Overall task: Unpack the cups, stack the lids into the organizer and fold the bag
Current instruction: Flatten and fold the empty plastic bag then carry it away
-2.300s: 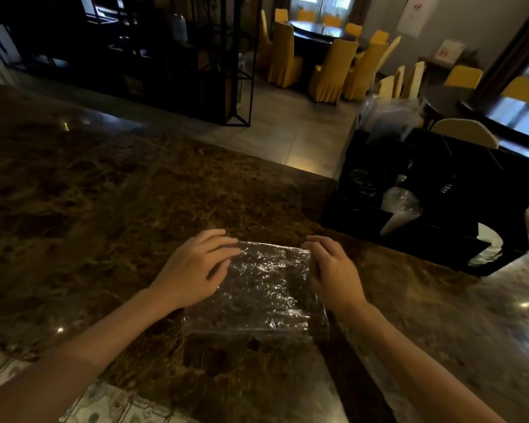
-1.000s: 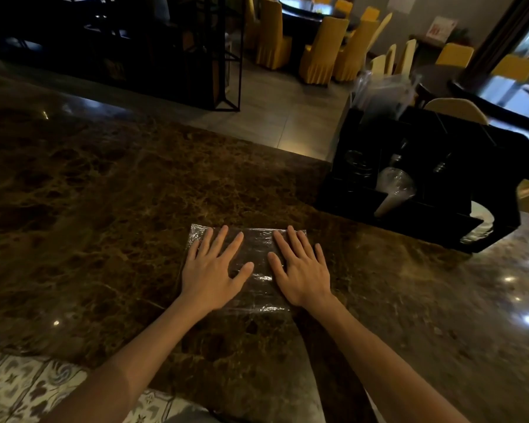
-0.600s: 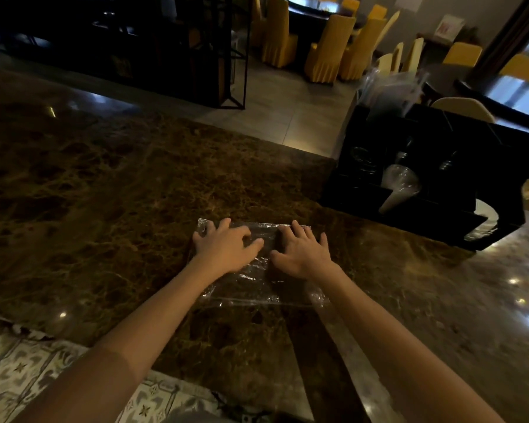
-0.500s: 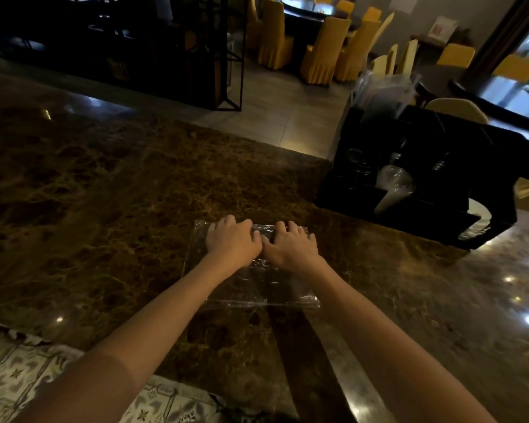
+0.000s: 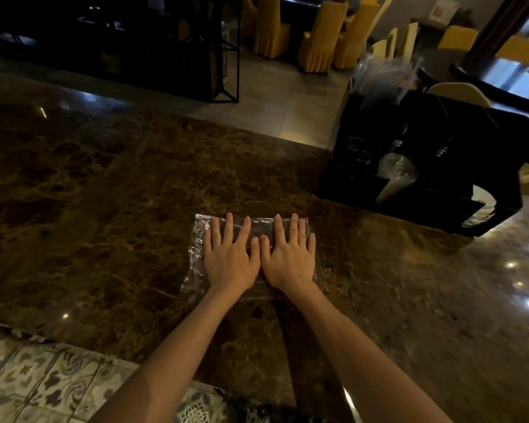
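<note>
With both the left hand (image 5: pixel 230 260) and right hand (image 5: pixel 288 259) pressing flat, grip open, on the folded plastic bag (image 5: pixel 198 254), the crinkly film beneath them likely springs open or slides on the glossy bench (image 5: pixel 110 209) once that pressure lifts.

A clear, crinkled plastic bag (image 5: pixel 197 254) lies flat on the counter as a folded rectangle, its middle covered. Far to the right stands a black compartmented organizer (image 5: pixel 422 206); a stack of clear plastic cups (image 5: pixel 394 178) leans tilted in a middle compartment, and white round lids (image 5: pixel 480 209) sit at its right end.
</note>
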A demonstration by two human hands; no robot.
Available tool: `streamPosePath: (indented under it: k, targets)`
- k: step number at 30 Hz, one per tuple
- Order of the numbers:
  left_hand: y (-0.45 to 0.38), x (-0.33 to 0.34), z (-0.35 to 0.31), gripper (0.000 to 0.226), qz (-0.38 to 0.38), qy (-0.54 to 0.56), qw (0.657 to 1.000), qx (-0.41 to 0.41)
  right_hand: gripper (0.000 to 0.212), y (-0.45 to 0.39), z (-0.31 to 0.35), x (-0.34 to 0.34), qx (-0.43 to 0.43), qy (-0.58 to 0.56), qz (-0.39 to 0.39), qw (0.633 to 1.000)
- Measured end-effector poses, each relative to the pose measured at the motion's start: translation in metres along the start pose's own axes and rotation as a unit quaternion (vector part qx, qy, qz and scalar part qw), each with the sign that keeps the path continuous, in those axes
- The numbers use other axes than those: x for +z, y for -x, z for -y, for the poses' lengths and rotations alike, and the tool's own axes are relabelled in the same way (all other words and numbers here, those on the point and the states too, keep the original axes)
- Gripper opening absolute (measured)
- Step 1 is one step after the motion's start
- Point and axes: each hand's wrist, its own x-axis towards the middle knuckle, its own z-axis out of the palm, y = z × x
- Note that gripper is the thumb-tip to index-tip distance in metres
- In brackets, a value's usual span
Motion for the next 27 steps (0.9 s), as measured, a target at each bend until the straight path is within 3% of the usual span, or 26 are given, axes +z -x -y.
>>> streamPosePath:
  k: [13, 24, 27]
  targets:
    - [0.002, -0.010, 0.035, 0.076, 0.022, -0.021, 0.997, -0.069, 0.074, 0.003, -0.033, -0.007, 0.009, -0.022, -0.006, 1.000]
    - [0.004, -0.021, 0.047, 0.078, 0.071, -0.024, 0.994, -0.075, 0.064, 0.010, -0.060, -0.021, 0.024, -0.045, 0.028, 0.998]
    - [0.000, -0.035, 0.047, 0.077, 0.094, -0.067, 0.991, -0.064, 0.065, 0.008, -0.064, -0.031, 0.010, -0.100, 0.066, 0.993]
